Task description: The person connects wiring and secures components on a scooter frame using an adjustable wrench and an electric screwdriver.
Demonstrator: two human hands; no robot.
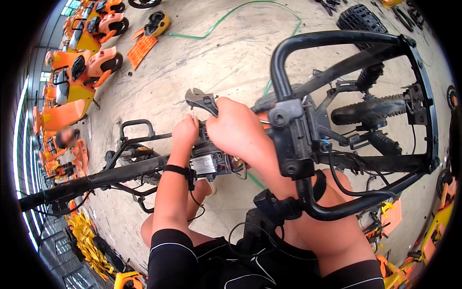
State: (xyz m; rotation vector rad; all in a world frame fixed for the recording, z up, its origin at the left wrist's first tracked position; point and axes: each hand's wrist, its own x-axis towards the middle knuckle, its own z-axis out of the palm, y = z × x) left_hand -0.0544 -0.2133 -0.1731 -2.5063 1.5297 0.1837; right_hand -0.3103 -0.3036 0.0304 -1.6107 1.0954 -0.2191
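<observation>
A bare black scooter frame (122,172) stretches across in front of me, its thick tube running off to the left. My right hand (235,126) is closed around an adjustable wrench (202,100), whose jaws point up and to the left above the frame's middle. Just left of it, my left hand (185,131) has its fingers drawn together at the frame; anything in them is hidden. Below both hands sits a silver box (205,164) with wires beside it. A black tubular rack (332,39) rises at the right, over the rear wheel (368,110).
Orange and yellow scooters (72,72) stand in a row at the far left. A green strap (211,31) and an orange panel (142,53) lie on the concrete floor. A black crate (362,21) is at the far right. Yellow parts (85,236) are heaped at lower left.
</observation>
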